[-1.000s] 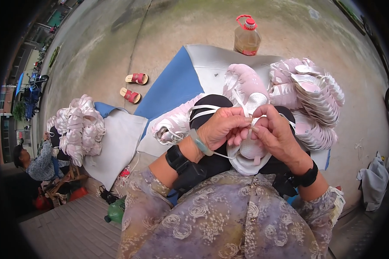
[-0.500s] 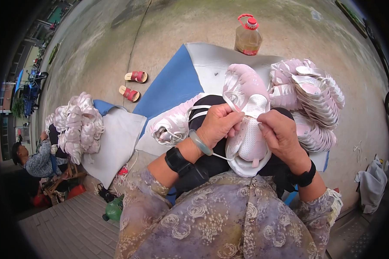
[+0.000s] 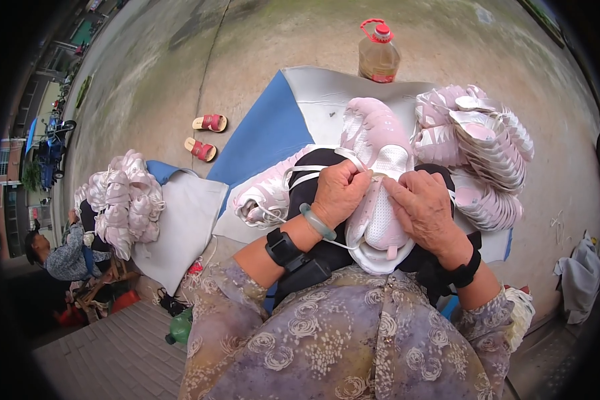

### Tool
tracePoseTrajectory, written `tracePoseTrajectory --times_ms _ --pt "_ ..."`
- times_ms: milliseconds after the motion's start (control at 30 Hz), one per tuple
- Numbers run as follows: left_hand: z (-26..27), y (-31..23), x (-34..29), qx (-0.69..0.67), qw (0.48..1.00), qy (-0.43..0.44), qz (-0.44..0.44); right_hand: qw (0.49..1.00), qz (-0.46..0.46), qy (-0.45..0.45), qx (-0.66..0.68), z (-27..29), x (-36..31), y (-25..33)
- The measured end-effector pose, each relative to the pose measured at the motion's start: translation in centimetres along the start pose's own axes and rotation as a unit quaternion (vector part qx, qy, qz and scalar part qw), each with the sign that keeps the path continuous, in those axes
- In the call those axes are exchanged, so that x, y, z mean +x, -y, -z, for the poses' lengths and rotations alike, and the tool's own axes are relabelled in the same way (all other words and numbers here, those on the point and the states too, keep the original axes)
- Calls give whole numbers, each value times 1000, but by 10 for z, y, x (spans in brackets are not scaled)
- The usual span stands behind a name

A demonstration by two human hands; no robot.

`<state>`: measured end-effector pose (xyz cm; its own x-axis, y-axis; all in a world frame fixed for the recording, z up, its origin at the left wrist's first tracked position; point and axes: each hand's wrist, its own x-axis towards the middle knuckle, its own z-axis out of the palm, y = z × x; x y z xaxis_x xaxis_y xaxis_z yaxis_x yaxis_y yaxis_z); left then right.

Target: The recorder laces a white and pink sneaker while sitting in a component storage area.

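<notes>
A pink and white shoe upper (image 3: 373, 137) lies across my lap, its toe pointing away from me and its heel opening toward me. My left hand (image 3: 340, 190) is closed in a pinch on a white shoelace (image 3: 347, 156) by the left eyelet edge. My right hand (image 3: 425, 208) has its fingers closed on the shoe upper at the top of the throat, fingertips close to the left hand's. What lies between the right fingertips is hidden. The lace also runs below my left wrist toward the heel opening.
A row of nested shoe uppers (image 3: 268, 189) lies left of my lap. More uppers (image 3: 483, 143) are stacked at right on a blue and white sheet (image 3: 257, 127). Beyond are an oil jug (image 3: 379, 57) and red slippers (image 3: 210, 123). Another person (image 3: 67, 253) sits at far left beside a shoe bundle (image 3: 123, 200).
My right hand has shifted inward and lies flatter against the shoe, its fingertips nearer the left hand's. The left hand keeps its pinch. The whole view has shifted slightly.
</notes>
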<state>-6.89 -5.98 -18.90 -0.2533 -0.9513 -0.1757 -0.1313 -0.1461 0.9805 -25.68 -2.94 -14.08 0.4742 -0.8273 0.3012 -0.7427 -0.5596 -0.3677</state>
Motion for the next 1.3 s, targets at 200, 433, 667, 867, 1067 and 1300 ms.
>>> tracePoseTrajectory --times_ms 200,433,667,867,1067,1300 --pt "-6 -8 1 64 996 -47 -44 999 -19 -13 38 -3 -3 -3" --pt "-8 -8 6 210 962 -57 -165 997 -28 -35 68 -6 -5 -5" --pt "-5 -12 12 253 954 -24 -157 997 -39 -41 58 -8 -6 -3" --pt "-7 -21 -2 301 914 -59 -264 996 -47 -48 63 -9 -7 -2" --pt "-3 -24 -6 322 893 -10 -315 995 -45 -69 53 -18 -11 -3" --pt "-5 -32 -19 364 880 35 -303 996 -57 -63 18 -28 -18 -4"
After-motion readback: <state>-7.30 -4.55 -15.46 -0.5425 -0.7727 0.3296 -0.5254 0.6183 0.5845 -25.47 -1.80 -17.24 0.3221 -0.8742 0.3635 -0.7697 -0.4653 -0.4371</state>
